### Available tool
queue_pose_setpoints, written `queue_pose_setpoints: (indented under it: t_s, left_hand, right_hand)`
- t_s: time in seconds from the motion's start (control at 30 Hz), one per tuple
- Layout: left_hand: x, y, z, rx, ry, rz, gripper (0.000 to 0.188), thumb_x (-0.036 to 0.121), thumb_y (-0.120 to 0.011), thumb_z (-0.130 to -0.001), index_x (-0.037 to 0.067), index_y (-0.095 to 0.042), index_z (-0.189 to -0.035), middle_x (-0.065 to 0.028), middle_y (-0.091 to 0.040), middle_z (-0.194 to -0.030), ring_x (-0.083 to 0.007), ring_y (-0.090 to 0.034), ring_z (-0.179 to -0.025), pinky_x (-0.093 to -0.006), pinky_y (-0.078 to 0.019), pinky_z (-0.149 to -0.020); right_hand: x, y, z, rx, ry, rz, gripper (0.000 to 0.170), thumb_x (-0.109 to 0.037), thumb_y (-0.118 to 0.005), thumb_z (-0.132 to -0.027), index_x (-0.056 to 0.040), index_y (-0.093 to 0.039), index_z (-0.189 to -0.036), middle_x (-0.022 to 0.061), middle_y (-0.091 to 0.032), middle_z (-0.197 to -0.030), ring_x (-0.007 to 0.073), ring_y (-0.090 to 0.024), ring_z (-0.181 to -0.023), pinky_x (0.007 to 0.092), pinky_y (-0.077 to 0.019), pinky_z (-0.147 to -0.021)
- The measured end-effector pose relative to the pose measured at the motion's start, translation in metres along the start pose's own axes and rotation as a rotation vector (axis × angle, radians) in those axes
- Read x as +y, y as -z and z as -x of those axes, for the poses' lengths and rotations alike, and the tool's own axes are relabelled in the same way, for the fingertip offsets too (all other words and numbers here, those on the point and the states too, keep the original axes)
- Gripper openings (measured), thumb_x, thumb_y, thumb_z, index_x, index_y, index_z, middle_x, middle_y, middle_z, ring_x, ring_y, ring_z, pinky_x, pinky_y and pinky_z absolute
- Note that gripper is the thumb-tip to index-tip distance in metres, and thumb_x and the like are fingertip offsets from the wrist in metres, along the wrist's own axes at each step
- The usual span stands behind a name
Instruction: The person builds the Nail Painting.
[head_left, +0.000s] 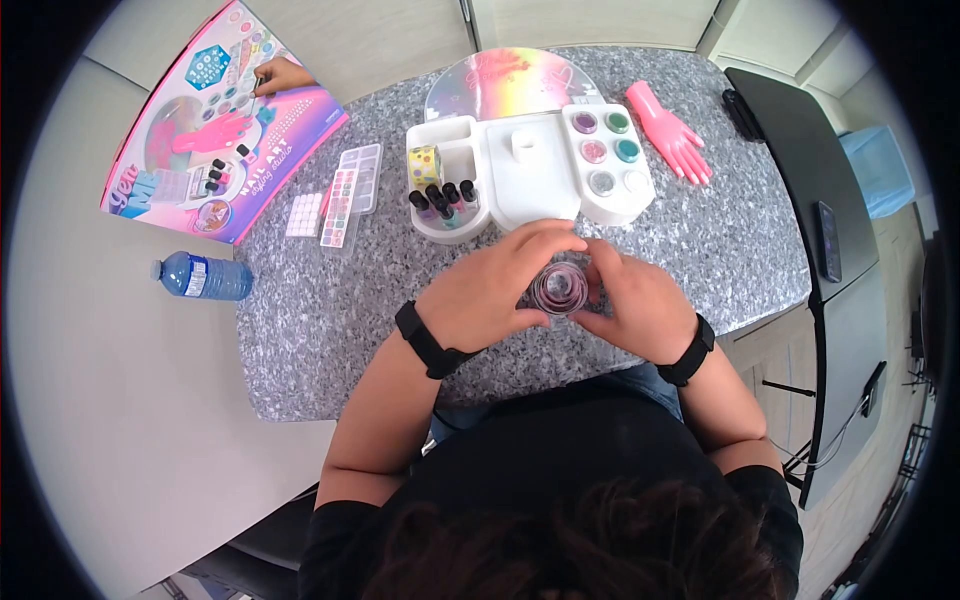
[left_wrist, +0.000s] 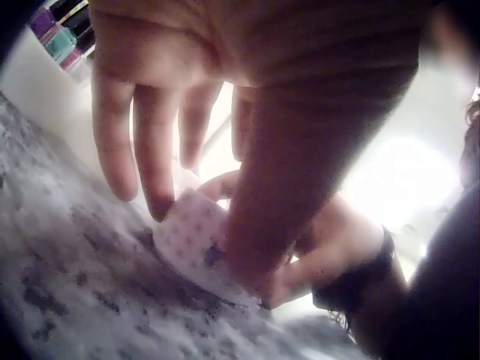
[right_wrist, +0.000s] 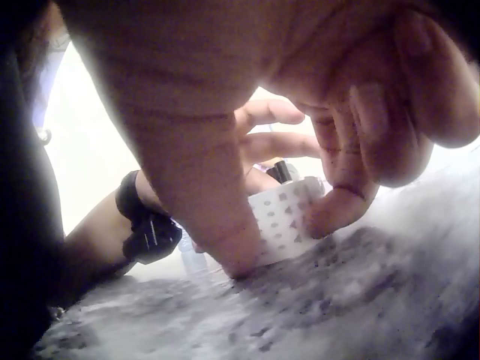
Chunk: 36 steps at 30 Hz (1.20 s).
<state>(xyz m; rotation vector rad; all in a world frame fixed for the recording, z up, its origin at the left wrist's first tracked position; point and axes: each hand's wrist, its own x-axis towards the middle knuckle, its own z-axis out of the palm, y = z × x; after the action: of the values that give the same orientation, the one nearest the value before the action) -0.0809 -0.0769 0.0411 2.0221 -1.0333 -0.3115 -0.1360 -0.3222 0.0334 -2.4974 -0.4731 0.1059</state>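
Observation:
A loosely coiled roll of patterned strip (head_left: 560, 289) stands on the speckled tabletop near its front edge, between the two hands. The left hand (head_left: 482, 283) curves around its left side, thumb and fingers at the roll. From the other side the right hand (head_left: 640, 305) holds it between thumb and fingers. In the left wrist view the strip's outer face (left_wrist: 193, 232) is pale with small dots, beside the left fingers (left_wrist: 154, 150). The right wrist view shows the same pale strip (right_wrist: 283, 219) between the right thumb and a bent finger (right_wrist: 341, 210).
Behind the hands stands a white tray (head_left: 505, 215) with small bottles (head_left: 445, 203), a yellow patterned roll (head_left: 424, 165) and glitter pots (head_left: 593, 152). A pink model hand (head_left: 668, 135) lies right. Sticker sheets (head_left: 339, 205), a bottle (head_left: 203, 277) and a box (head_left: 215, 125) are left.

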Motion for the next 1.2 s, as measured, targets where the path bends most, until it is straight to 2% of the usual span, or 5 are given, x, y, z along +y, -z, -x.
queue_pose_setpoints:
  t_s: [0.33, 0.5, 0.67, 1.03, 1.2]
  left_hand:
    - [0.004, 0.002, -0.003, 0.077, -0.052, 0.043, 0.088, -0.006, -0.085, -0.079, 0.009, -0.048, -0.157, -0.0137, -0.051, -0.161, -0.0293, -0.069, -0.127, -0.0404, -0.0557, -0.11]
    - [0.0, 0.012, 0.0, 0.245, -0.084, 0.176, 0.085, -0.007, -0.081, -0.083, 0.006, -0.045, -0.159, -0.0129, -0.056, -0.157, -0.0275, -0.07, -0.126, -0.0413, -0.0542, -0.111]
    - [0.0, 0.02, 0.002, 0.365, -0.094, 0.18, 0.082, -0.005, -0.08, -0.086, 0.006, -0.045, -0.159, -0.0145, -0.06, -0.152, -0.027, -0.072, -0.124, -0.0424, -0.0531, -0.112]
    - [0.001, 0.007, 0.0, 0.133, 0.0, -0.055, 0.081, -0.002, -0.08, -0.085, 0.01, -0.05, -0.159, -0.016, -0.058, -0.152, -0.0368, -0.055, -0.143, -0.0457, -0.049, -0.117]
    - [-0.001, 0.002, 0.0, 0.12, 0.037, -0.07, 0.088, 0.0, -0.084, -0.08, 0.012, -0.049, -0.16, -0.0155, -0.057, -0.153, -0.0371, -0.057, -0.141, -0.0458, -0.0501, -0.116]
  right_hand:
    - [-0.006, 0.005, -0.005, 0.011, 0.001, -0.077, 0.044, -0.023, -0.085, -0.086, -0.0095, -0.064, -0.123, 0.0156, -0.075, -0.092, 0.0368, -0.075, -0.086, 0.0481, -0.0583, -0.073]
    - [-0.022, 0.02, -0.023, 0.281, 0.119, -0.205, 0.032, -0.022, -0.086, -0.085, -0.014, -0.073, -0.113, 0.0115, -0.076, -0.09, 0.0313, -0.075, -0.08, 0.0414, -0.0596, -0.073]
    - [-0.022, 0.031, -0.045, 0.169, 0.122, -0.139, 0.033, -0.023, -0.087, -0.083, -0.0135, -0.074, -0.113, 0.0106, -0.075, -0.09, 0.0303, -0.075, -0.079, 0.0406, -0.0594, -0.072]
    - [-0.006, 0.006, -0.032, 0.054, 0.027, -0.089, 0.041, -0.028, -0.088, -0.083, -0.0142, -0.074, -0.119, 0.0118, -0.077, -0.093, 0.0334, -0.077, -0.085, 0.0446, -0.0601, -0.075]
    - [-0.01, 0.007, -0.029, 0.004, -0.035, 0.0, 0.051, -0.03, -0.089, -0.083, -0.0155, -0.069, -0.127, 0.013, -0.076, -0.089, 0.0352, -0.076, -0.084, 0.0456, -0.0593, -0.074]
